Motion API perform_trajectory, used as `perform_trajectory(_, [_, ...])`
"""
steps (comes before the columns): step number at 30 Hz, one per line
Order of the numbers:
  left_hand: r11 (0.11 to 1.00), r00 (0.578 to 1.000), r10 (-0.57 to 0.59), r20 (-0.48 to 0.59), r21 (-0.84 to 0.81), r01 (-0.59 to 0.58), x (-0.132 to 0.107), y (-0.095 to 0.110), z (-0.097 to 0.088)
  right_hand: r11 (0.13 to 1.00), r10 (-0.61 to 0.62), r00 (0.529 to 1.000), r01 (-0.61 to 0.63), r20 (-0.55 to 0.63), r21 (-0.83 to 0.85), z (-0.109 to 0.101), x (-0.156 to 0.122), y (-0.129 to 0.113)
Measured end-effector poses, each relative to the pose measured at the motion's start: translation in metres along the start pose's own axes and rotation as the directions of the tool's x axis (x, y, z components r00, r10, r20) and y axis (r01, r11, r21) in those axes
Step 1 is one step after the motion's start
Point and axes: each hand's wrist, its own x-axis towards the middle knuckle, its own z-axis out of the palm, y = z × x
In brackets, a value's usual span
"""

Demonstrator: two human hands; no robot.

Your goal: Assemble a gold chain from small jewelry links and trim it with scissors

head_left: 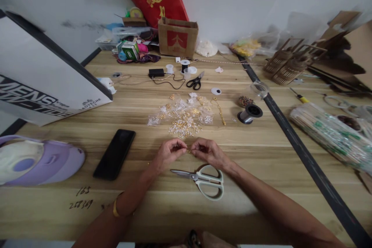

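Note:
My left hand (pixel 171 151) and my right hand (pixel 208 151) meet fingertip to fingertip over the table. Both are closed in a pinch on a tiny gold-coloured piece (pixel 188 150), too small to make out its exact kind. Just below them lies a pair of scissors (pixel 200 178) with pale green handles. Beyond my fingers spreads a heap of small gold and silver beads or findings (pixel 184 124), with small clear plastic bags (pixel 182 105) around it. A gold-coloured chain (pixel 220 111) rests to the right of the heap.
A black phone (pixel 114 155) and a purple visor cap (pixel 58 159) lie left, near a large white box (pixel 49 73). To the right are a wire spool (pixel 250 114) and plastic-wrapped sticks (pixel 328 131). Black scissors (pixel 195 81) and a cardboard box (pixel 178 38) sit farther back.

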Motion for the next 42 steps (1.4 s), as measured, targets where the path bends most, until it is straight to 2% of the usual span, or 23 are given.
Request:
perform_trajectory(6, [1.0, 1.0, 0.01, 0.008, 0.0, -0.01, 0.0003, -0.0015, 0.0001, 1.0, -0.009, 1.0, 0.008, 0.015, 0.03, -0.0006, -0.0005, -0.0001])
perform_trajectory(16, [1.0, 1.0, -0.005, 0.025, -0.018, 0.006, 0.0003, 0.0002, -0.0007, 0.983, 0.053, 0.997, -0.061, 0.05, 0.171, -0.0006, 0.0004, 0.0032])
perform_trajectory(26, [0.998, 0.99, 0.006, 0.142, 0.061, -0.015, -0.001, 0.0, 0.0007, 0.98, 0.054, 0.997, -0.062, 0.047, 0.187, -0.0005, 0.0, -0.0004])
perform_trajectory(34, [0.989, 0.991, 0.018, 0.135, 0.14, -0.037, -0.0014, 0.0058, 0.0012, 0.983, 0.048, 0.998, -0.056, 0.049, 0.172, 0.0001, 0.0007, -0.0012])
perform_trajectory(42, [0.996, 0.988, 0.009, 0.157, 0.09, -0.024, -0.0021, 0.0043, 0.0015, 0.98, 0.042, 0.998, -0.052, 0.053, 0.194, 0.0002, 0.0007, 0.0011])
